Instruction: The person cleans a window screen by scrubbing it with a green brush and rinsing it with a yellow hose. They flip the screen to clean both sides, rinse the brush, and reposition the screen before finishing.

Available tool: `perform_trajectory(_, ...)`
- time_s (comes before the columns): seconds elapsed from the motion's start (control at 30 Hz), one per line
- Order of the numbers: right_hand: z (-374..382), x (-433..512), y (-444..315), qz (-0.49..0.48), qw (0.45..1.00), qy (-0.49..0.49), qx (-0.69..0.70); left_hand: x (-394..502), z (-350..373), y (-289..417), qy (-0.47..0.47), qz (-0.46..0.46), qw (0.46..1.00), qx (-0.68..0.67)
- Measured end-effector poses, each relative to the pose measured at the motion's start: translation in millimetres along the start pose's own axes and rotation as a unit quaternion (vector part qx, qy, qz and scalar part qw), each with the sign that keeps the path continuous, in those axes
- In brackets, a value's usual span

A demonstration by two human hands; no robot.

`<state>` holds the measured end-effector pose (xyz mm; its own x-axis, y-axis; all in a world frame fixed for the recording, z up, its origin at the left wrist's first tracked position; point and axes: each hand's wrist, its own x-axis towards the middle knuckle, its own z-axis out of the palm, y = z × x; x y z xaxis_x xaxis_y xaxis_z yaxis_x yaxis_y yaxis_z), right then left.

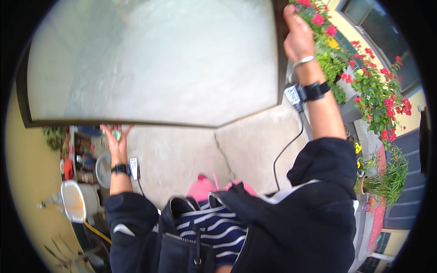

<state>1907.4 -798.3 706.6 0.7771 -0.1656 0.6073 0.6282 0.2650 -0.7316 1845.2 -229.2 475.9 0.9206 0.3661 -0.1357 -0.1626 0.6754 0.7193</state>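
Note:
A large framed screen panel [153,68] is raised in front of me; it has a dark brown frame and a hazy, see-through sheet. My right hand [299,39] grips the right side of the frame, thumb uppermost. At the lower edge, left of the middle, my left hand [117,145] supports the frame from below with spread fingers, their tips partly hidden behind it. A small pale green thing [117,135] shows at the left palm, too blurred to name. The panel's top runs out of view.
Potted red-flowering plants [385,99] line the right side by a house wall. On the left are a white sink [71,201] with a yellow hose [92,230], a round pale basin [104,170] and a cluttered shelf [84,153]. A black cable [277,160] hangs from my right wrist device [294,95].

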Motion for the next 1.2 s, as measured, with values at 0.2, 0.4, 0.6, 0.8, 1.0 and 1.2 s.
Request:
perform_trajectory(0.2, 8.5, 95.5, 92.5, 0.040, 0.991, 0.121, -0.035, 177.1, 40.6, -33.9, -0.014, -0.048, 0.999, -0.013)
perform_trajectory(0.4, 10.6, 201.7, 213.4, 0.062, 0.989, 0.131, -0.040, 338.7, 71.5, -76.5, 0.001, -0.057, 0.998, 0.013)
perform_trajectory(0.6, 6.9, 341.0, 320.4, 0.080, 0.987, 0.135, -0.042, 462.0, 126.4, -105.5, 0.000, -0.055, 0.998, 0.035)
perform_trajectory(0.8, 25.9, 464.3, 437.3, 0.088, 0.985, 0.130, -0.066, 605.4, 144.9, -123.9, 0.007, -0.056, 0.998, 0.028)
perform_trajectory(1.0, 45.5, 561.0, 549.1, 0.072, 0.979, 0.165, -0.098, 780.5, 166.8, -152.0, -0.056, -0.076, 0.994, 0.059)
perform_trajectory(1.2, 60.4, 641.7, 630.7, 0.040, 0.966, 0.208, -0.146, 942.3, 208.0, -153.8, -0.084, -0.119, 0.985, 0.090)
